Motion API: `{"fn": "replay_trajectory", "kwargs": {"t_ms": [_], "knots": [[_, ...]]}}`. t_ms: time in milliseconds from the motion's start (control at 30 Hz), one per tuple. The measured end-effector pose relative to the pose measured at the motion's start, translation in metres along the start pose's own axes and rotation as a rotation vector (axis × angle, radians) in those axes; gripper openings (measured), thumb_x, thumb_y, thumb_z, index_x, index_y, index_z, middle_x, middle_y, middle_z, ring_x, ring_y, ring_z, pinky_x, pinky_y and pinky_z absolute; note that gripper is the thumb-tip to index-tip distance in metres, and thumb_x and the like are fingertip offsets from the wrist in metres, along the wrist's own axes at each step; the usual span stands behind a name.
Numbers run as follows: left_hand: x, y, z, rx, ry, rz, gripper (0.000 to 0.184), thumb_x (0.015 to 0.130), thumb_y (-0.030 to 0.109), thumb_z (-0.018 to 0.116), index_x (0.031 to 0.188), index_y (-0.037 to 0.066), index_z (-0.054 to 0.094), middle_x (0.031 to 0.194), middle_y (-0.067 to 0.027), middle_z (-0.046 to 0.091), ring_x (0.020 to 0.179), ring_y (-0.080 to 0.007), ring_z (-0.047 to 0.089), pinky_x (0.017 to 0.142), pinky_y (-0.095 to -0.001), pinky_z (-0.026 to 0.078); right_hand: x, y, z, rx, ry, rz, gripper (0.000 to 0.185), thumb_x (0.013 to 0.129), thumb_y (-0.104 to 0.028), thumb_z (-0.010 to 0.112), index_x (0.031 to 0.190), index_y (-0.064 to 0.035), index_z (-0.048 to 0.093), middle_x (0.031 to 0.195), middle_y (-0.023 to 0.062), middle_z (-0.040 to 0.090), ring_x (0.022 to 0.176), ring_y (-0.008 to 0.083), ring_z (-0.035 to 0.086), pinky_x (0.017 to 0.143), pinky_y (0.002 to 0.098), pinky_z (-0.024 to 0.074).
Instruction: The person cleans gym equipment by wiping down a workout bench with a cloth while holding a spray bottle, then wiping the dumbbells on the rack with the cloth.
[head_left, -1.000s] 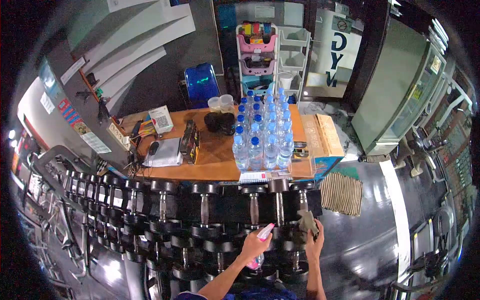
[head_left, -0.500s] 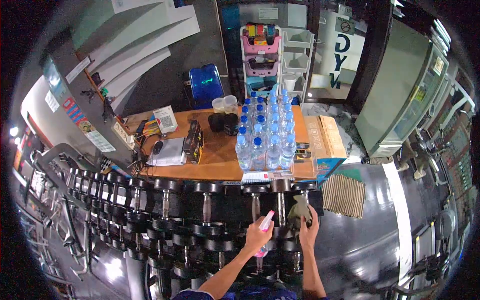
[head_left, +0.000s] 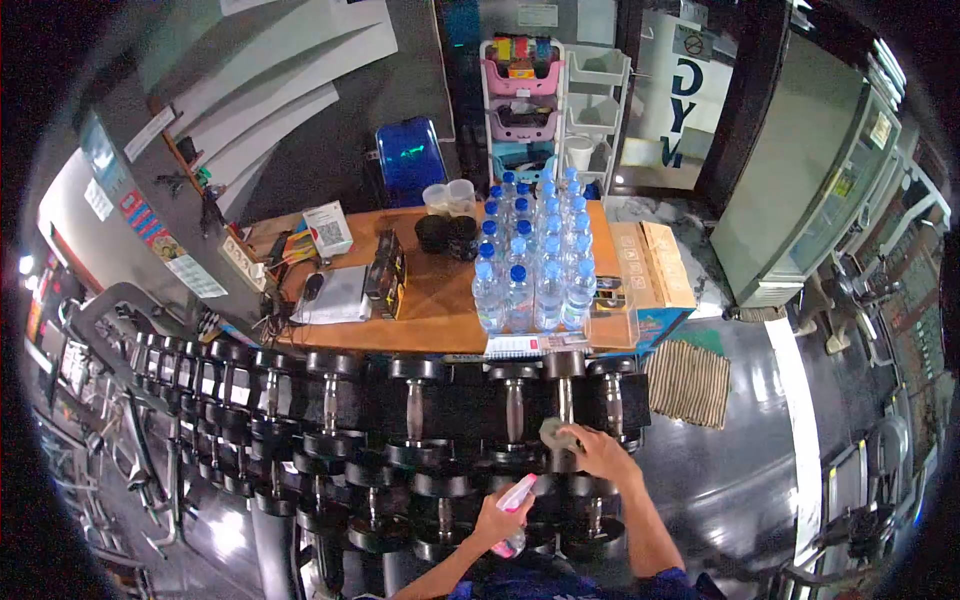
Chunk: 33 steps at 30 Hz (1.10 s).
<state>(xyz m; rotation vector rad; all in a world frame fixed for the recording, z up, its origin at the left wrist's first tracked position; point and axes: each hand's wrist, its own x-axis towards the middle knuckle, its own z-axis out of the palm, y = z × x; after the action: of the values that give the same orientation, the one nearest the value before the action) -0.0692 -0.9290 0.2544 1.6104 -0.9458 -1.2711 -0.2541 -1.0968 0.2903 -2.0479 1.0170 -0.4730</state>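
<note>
My left hand (head_left: pixel 500 520) is wrapped round a spray bottle (head_left: pixel 517 494) with a pink-and-white trigger head, held low over the dumbbell rack. My right hand (head_left: pixel 604 456) grips a greyish-green cloth (head_left: pixel 556 434). The cloth lies against the near part of a dumbbell (head_left: pixel 565 366) with a shiny metal handle, whose near head is partly hidden by the cloth and hand. To its right rests another dumbbell (head_left: pixel 613 400), and to its left a black-headed dumbbell (head_left: pixel 515 405). Both stand on the upper tier with their handles pointing away from me.
More dumbbells (head_left: pixel 413 405) line the rack to the left, with a lower row nearer me. Behind it, a wooden counter (head_left: pixel 440 325) bears several water bottles (head_left: pixel 518 295), dark cups (head_left: pixel 432 235) and a cardboard box (head_left: pixel 655 265). A striped mat (head_left: pixel 690 385) lies on the floor at right.
My right hand has moved left with the cloth, from the rightmost dumbbell to the one beside it. My left hand has sunk slightly lower and leftward with the spray bottle.
</note>
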Motion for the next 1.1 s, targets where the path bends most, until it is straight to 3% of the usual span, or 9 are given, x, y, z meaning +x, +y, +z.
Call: {"fn": "replay_trajectory", "kwargs": {"t_ms": [100, 233, 300, 367, 533, 667, 833, 1000, 1100], "knots": [[-0.006, -0.010, -0.004, -0.022, -0.063, -0.120, 0.030, 0.088, 0.027, 0.070, 0.108, 0.004, 0.068, 0.067, -0.0025, 0.064, 0.056, -0.0085, 0.062, 0.053, -0.0285, 0.050, 0.010, 0.018, -0.026, -0.022, -0.216, 0.158, 0.036, 0.091, -0.013, 0.057, 0.127, -0.0166, 0.051, 0.110, 0.0188, 0.066, 0.100, 0.0392, 0.064, 0.084, 0.0465, 0.0512], [-0.004, -0.007, -0.008, -0.007, -0.085, -0.101, 0.036, 0.088, 0.030, 0.070, 0.114, 0.005, 0.067, 0.072, -0.0033, 0.066, 0.055, -0.0086, 0.061, 0.053, -0.0281, 0.050, 0.038, 0.004, -0.020, 0.045, 0.421, -0.013, 0.037, 0.085, 0.006, 0.054, 0.120, -0.0055, 0.057, 0.117, 0.0197, 0.062, 0.107, 0.0403, 0.061, 0.090, 0.0423, 0.0487], [-0.004, 0.010, -0.007, 0.047, -0.067, -0.102, 0.037, 0.089, 0.030, 0.070, 0.116, 0.005, 0.066, 0.075, -0.0040, 0.066, 0.055, -0.0086, 0.061, 0.053, -0.0280, 0.050, 0.048, 0.005, 0.000, -0.150, 0.556, -0.108, 0.044, 0.083, 0.005, 0.056, 0.124, -0.0085, 0.055, 0.129, 0.0223, 0.056, 0.108, 0.0441, 0.059, 0.087, 0.0441, 0.0507], [0.000, 0.004, -0.008, 0.041, -0.129, -0.124, 0.038, 0.089, 0.030, 0.069, 0.118, 0.005, 0.065, 0.076, -0.0053, 0.067, 0.055, -0.0087, 0.060, 0.053, -0.0282, 0.050, 0.043, 0.007, 0.025, -0.102, 0.399, 0.057, 0.046, 0.080, 0.009, 0.055, 0.123, -0.0082, 0.055, 0.130, 0.0229, 0.055, 0.118, 0.0399, 0.055, 0.097, 0.0446, 0.0477], [0.004, 0.013, -0.011, 0.025, -0.130, -0.078, 0.031, 0.088, 0.029, 0.072, 0.107, 0.004, 0.069, 0.077, -0.0030, 0.069, 0.065, -0.0079, 0.063, 0.059, -0.0273, 0.051, 0.009, 0.014, 0.012, -0.204, 0.082, -0.205, 0.045, 0.082, 0.004, 0.056, 0.123, -0.0125, 0.056, 0.128, 0.0172, 0.058, 0.114, 0.0383, 0.059, 0.094, 0.0455, 0.0501], [0.005, 0.005, -0.010, 0.088, -0.127, -0.016, 0.033, 0.087, 0.029, 0.073, 0.110, 0.005, 0.069, 0.081, -0.0051, 0.070, 0.068, -0.0083, 0.064, 0.063, -0.0287, 0.053, 0.006, 0.008, -0.021, -0.053, -0.088, 0.097, 0.039, 0.085, -0.002, 0.061, 0.122, -0.0114, 0.056, 0.116, 0.0136, 0.065, 0.106, 0.0356, 0.063, 0.087, 0.0430, 0.0515], [0.003, -0.002, -0.010, 0.075, -0.161, 0.061, 0.029, 0.091, 0.029, 0.067, 0.106, 0.003, 0.065, 0.072, -0.0068, 0.066, 0.054, -0.0115, 0.064, 0.053, -0.0298, 0.052, 0.038, -0.025, -0.011, -0.229, 0.418, -0.143, 0.044, 0.079, 0.003, 0.060, 0.120, -0.0104, 0.059, 0.117, 0.0157, 0.063, 0.106, 0.0369, 0.061, 0.087, 0.0421, 0.0511], [0.001, -0.002, -0.008, 0.002, -0.214, -0.037, 0.028, 0.091, 0.026, 0.067, 0.105, 0.002, 0.065, 0.074, -0.0061, 0.067, 0.053, -0.0117, 0.063, 0.051, -0.0291, 0.051, 0.036, 0.000, 0.041, -0.509, -0.002, -0.308, 0.044, 0.077, -0.002, 0.063, 0.119, -0.0135, 0.060, 0.112, 0.0101, 0.066, 0.113, 0.0281, 0.059, 0.109, 0.0419, 0.0391], [-0.004, 0.003, -0.010, -0.041, -0.189, -0.037, 0.026, 0.091, 0.023, 0.069, 0.105, 0.002, 0.066, 0.076, -0.0049, 0.067, 0.055, -0.0102, 0.062, 0.052, -0.0283, 0.050, 0.023, 0.002, 0.041, -0.383, -0.030, -0.273, 0.044, 0.079, -0.002, 0.062, 0.120, -0.0151, 0.060, 0.112, 0.0100, 0.066, 0.112, 0.0288, 0.060, 0.105, 0.0426, 0.0433]]}}
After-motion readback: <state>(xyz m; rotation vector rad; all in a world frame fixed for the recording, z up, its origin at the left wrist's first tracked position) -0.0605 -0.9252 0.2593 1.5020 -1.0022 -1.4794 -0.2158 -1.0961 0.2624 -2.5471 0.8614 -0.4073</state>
